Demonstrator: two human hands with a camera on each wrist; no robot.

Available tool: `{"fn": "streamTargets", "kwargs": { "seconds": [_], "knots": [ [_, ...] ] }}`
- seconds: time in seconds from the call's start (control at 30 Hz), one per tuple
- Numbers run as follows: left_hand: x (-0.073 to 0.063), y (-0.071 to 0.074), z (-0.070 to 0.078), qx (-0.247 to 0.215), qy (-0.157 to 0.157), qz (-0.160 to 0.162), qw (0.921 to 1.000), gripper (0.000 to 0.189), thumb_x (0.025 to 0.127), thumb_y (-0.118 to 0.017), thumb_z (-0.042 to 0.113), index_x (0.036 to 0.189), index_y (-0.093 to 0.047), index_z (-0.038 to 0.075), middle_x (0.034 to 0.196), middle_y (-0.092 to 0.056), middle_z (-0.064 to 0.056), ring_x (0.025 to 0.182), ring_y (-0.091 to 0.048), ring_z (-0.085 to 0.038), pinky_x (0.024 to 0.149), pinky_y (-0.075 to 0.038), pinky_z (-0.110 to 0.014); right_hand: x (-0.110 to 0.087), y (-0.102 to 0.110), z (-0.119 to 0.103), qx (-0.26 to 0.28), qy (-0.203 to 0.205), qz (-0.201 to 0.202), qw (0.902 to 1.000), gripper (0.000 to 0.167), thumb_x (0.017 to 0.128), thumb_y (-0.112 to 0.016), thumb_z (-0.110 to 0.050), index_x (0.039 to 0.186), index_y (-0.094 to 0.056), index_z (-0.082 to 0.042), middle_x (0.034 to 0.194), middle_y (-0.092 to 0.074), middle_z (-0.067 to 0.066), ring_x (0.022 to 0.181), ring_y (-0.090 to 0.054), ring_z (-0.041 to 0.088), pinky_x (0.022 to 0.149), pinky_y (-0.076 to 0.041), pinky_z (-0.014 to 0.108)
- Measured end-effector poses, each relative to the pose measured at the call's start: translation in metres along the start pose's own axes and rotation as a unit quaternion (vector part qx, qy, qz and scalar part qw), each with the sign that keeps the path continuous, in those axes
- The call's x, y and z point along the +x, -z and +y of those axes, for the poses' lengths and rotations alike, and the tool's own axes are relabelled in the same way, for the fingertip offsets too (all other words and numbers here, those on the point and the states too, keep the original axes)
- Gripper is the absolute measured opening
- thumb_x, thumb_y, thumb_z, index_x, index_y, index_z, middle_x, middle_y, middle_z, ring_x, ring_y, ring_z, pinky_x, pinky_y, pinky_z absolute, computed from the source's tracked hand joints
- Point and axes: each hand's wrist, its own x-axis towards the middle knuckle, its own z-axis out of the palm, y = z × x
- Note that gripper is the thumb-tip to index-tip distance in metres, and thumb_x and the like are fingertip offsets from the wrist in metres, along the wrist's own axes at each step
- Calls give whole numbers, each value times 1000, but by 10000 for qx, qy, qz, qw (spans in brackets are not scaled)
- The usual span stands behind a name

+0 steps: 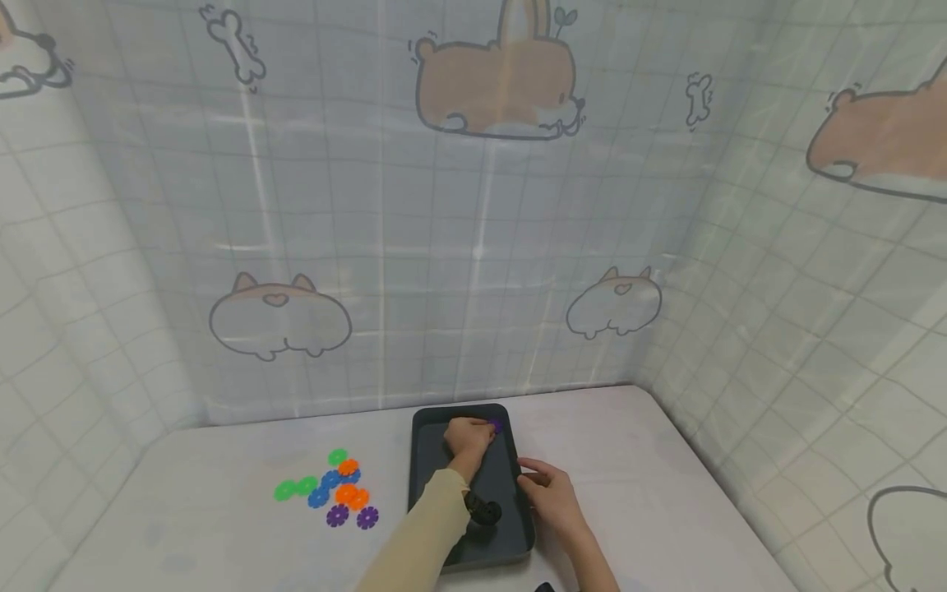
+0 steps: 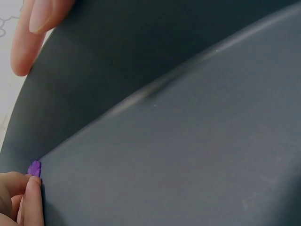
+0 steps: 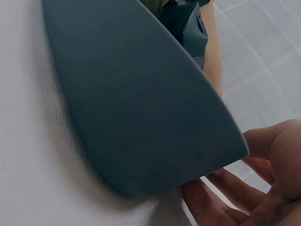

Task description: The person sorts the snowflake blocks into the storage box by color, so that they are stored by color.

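Pinching a purple disc (image 2: 34,167) between the fingertips of the left hand (image 1: 468,436), inside the tray (image 1: 427,473) near its far right corner. Resting the slightly bent, relaxed fingers of the right hand (image 1: 553,496) against the tray's right side. Seeing two more purple discs (image 1: 337,515) on the tabletop (image 1: 222,501), left of the tray, with green discs (image 1: 284,491), blue discs (image 1: 318,498) and orange discs (image 1: 346,494) clustering just beyond, some overlapping. Wearing a pale sleeve (image 1: 425,534) on the left arm. Facing a curtain (image 1: 414,214) showing cartoon dogs and bones.
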Motion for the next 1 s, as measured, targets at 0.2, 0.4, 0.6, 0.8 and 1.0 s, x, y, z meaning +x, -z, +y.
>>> {"fn": "streamTargets", "kwargs": {
  "seconds": [0.2, 0.4, 0.6, 0.8, 1.0],
  "knots": [
    [-2, 3, -1, 15, -43, 67, 10000, 5, 68, -79, -6, 70, -75, -2, 56, -66, -7, 48, -65, -16, 46, -55, -29, -3, -1, -3, 12, -34, -21, 10000, 39, 95, -62, -13, 131, -58, 0, 113, -65, 22, 83, -68, 25, 69, -57, 37],
    [-2, 7, -3, -726, -98, -260, 9970, 15, 70, -79, -8, 84, -73, -9, 70, -69, -16, 54, -68, -19, 50, -56, -27, -3, 0, -2, -68, 14, -27, 10000, 38, 96, -61, -13, 131, -59, -1, 114, -64, 22, 85, -68, 25, 71, -57, 39],
    [-7, 28, 7, -1153, -2, -1167, 9865, 25, 77, -79, -2, 100, -72, -7, 81, -70, -12, 61, -68, -15, 56, -57, -25, -5, 3, 3, -187, -15, 20, 9998, 38, 95, -61, -13, 132, -59, -2, 114, -64, 22, 84, -66, 23, 69, -56, 37],
    [-16, 71, 40, -485, -757, -2073, 9741, 27, 84, -78, 18, 105, -74, 2, 83, -70, -5, 72, -67, -20, 69, -59, -41, -7, 3, 5, -252, 4, 48, 9997, 38, 96, -62, -14, 132, -59, -3, 116, -63, 22, 86, -66, 24, 70, -56, 37],
    [-19, 129, 53, 66, -1523, -2421, 9582, 27, 85, -77, 27, 105, -75, 10, 100, -70, -2, 90, -66, -20, 77, -57, -37, -8, 0, 5, -329, 79, 105, 9994, 37, 95, -62, -14, 131, -59, -5, 118, -62, 23, 90, -66, 25, 72, -57, 38]
  ]
}}
